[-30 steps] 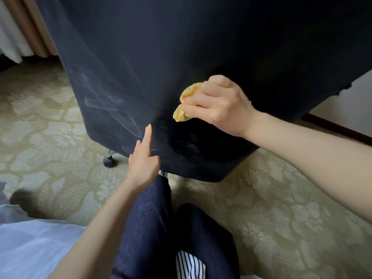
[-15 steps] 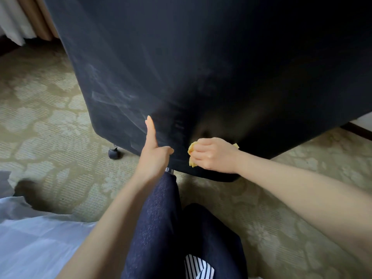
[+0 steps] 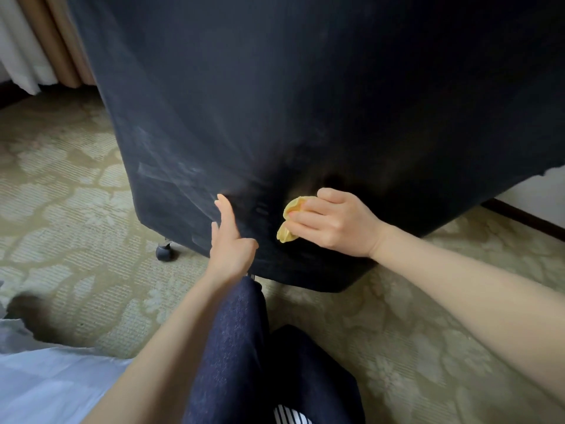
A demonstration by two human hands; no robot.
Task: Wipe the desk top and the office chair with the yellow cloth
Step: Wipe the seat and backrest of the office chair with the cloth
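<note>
The right hand (image 3: 336,223) has its grip closed around the bunched yellow cloth (image 3: 289,221), pressing it against the lower part of the office chair (image 3: 305,102)'s dark fabric back. Just beside it, the left hand (image 3: 230,246) holds nothing, its fingers extended and resting on the same fabric, apparently to steady the chair. The step in hand looks to be wiping the chair back near its bottom edge. Pale streaks show further left on the fabric, above the caster (image 3: 164,252), so the next stroke probably needs to go there, with firm pressure. The counter is out of view.
</note>
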